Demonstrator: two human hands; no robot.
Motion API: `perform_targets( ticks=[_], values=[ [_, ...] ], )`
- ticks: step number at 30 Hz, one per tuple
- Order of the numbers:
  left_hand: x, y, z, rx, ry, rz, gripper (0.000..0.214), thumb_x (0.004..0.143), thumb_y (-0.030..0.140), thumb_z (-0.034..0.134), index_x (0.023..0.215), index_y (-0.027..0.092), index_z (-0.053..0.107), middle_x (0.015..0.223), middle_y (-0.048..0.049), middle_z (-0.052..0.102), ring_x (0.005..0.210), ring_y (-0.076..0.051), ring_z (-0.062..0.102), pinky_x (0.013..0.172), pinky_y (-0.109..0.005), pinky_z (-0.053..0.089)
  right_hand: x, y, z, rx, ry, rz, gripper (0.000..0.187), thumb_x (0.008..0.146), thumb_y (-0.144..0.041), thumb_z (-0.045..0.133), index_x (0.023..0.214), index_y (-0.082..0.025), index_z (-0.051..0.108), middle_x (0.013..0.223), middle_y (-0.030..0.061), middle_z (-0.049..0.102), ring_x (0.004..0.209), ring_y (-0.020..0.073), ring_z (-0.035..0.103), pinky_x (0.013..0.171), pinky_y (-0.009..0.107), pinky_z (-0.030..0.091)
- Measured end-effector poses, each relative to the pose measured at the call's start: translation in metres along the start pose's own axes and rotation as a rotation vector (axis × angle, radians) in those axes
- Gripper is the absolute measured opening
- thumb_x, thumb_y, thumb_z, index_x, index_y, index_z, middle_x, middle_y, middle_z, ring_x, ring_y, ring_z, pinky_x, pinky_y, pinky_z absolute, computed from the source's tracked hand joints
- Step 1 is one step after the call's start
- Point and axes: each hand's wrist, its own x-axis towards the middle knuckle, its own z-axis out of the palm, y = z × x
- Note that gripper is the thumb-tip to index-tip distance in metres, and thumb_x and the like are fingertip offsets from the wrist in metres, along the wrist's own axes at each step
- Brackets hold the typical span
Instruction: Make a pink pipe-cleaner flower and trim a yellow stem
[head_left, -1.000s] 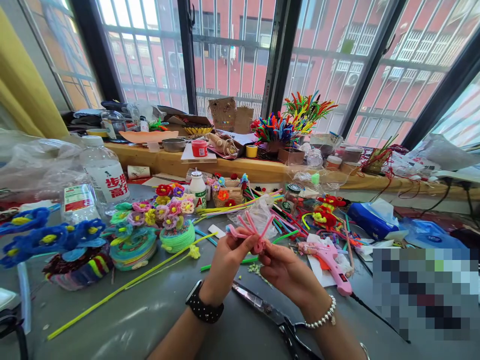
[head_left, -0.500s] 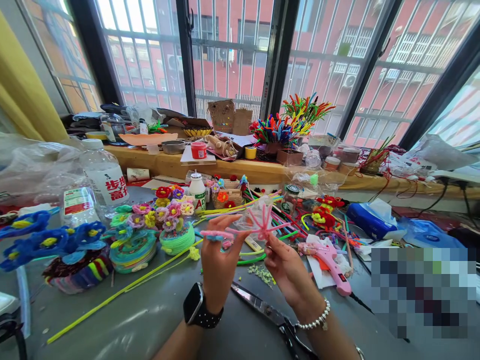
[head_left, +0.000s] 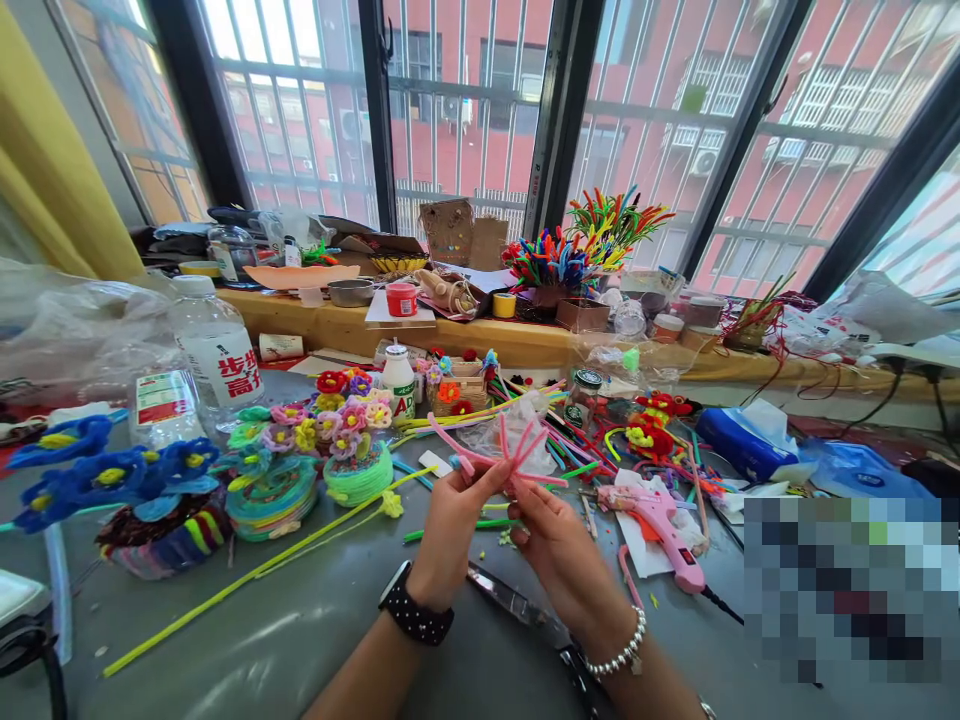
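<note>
Pink pipe cleaners [head_left: 523, 440] fan out like spokes between my two hands, above the grey table. My left hand [head_left: 457, 510], with a watch on its wrist, pinches them near their meeting point. Opposite it, my right hand [head_left: 551, 525], with a beaded bracelet, grips the same bundle from the right with thumb and fingers. One longer pink strand curves up to the left past my left hand. Black-handled scissors [head_left: 517, 605] lie on the table below, partly hidden by my right hand and forearm. To the right rests a pink hot glue gun [head_left: 660, 525] on white paper.
Pots of pipe-cleaner flowers [head_left: 360, 470] stand at the left, beside a large plastic bottle [head_left: 217, 350]. A long yellow pipe cleaner [head_left: 247, 575] crosses the table. Behind my hands are a white bottle [head_left: 398, 385], a glass jar [head_left: 583, 400] and loose coloured pipe cleaners. A blue tissue pack [head_left: 739, 440] is at right.
My left hand has closed in from the left onto the pink bundle, its raised fingers now folded. The long pink strand, level before, now slants up to the left.
</note>
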Motion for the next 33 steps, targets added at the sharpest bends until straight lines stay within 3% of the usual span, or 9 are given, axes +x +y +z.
perform_targets(
  ticks=[4, 7, 15, 19, 27, 33],
  values=[
    [0.000, 0.006, 0.001, -0.080, -0.014, -0.103, 0.017, 0.056, 0.027, 0.066, 0.061, 0.012, 0.061, 0.056, 0.0006, 0.059, 0.057, -0.010, 0.055, 0.063, -0.023, 0.045, -0.002, -0.009, -0.001, -0.269, 0.066, -0.223, 0.013, 0.064, -0.028, 0.064, 0.071, -0.016, 0.064, 0.064, -0.0017, 0.056, 0.059, 0.0083, 0.044, 0.054, 0.019, 0.035],
    [0.000, 0.006, 0.002, -0.086, 0.003, -0.129, 0.016, 0.055, 0.026, 0.067, 0.057, 0.012, 0.060, 0.052, 0.0019, 0.057, 0.052, -0.008, 0.053, 0.058, -0.020, 0.045, -0.002, -0.015, -0.003, -0.331, 0.111, -0.368, 0.011, 0.064, -0.027, 0.064, 0.067, -0.017, 0.062, 0.062, -0.0024, 0.056, 0.059, 0.0099, 0.046, 0.058, 0.022, 0.037],
    [-0.002, 0.002, 0.001, -0.085, -0.133, -0.240, 0.019, 0.060, 0.031, 0.064, 0.063, 0.013, 0.061, 0.061, -0.0009, 0.063, 0.060, -0.011, 0.058, 0.061, -0.021, 0.045, -0.001, -0.016, -0.006, -0.243, 0.045, -0.385, 0.010, 0.065, -0.028, 0.063, 0.067, -0.018, 0.059, 0.062, -0.0023, 0.060, 0.059, 0.0106, 0.052, 0.058, 0.022, 0.040],
    [-0.002, 0.002, 0.001, -0.018, -0.166, -0.246, 0.021, 0.059, 0.032, 0.064, 0.058, 0.012, 0.058, 0.057, -0.0006, 0.061, 0.056, -0.011, 0.056, 0.058, -0.022, 0.044, 0.000, -0.017, -0.007, -0.275, 0.095, -0.435, 0.014, 0.065, -0.026, 0.063, 0.070, -0.019, 0.053, 0.059, -0.0037, 0.058, 0.053, 0.0096, 0.051, 0.054, 0.022, 0.041],
    [0.000, 0.008, -0.001, 0.024, -0.141, -0.225, 0.021, 0.058, 0.031, 0.065, 0.054, 0.013, 0.057, 0.052, 0.0012, 0.058, 0.049, -0.008, 0.053, 0.054, -0.020, 0.044, -0.005, -0.022, -0.009, -0.722, 0.135, -0.580, 0.008, 0.069, -0.026, 0.059, 0.070, -0.018, 0.059, 0.063, -0.0002, 0.059, 0.058, 0.0132, 0.053, 0.056, 0.025, 0.042],
    [0.003, 0.007, -0.004, 0.009, -0.139, -0.223, 0.021, 0.059, 0.031, 0.065, 0.055, 0.012, 0.056, 0.054, 0.0014, 0.057, 0.050, -0.008, 0.052, 0.054, -0.020, 0.044, -0.009, -0.021, -0.010, -1.201, 0.045, -0.883, 0.013, 0.074, -0.013, 0.048, 0.079, -0.020, 0.058, 0.071, 0.0027, 0.059, 0.065, 0.0148, 0.054, 0.062, 0.026, 0.042]
  ],
)
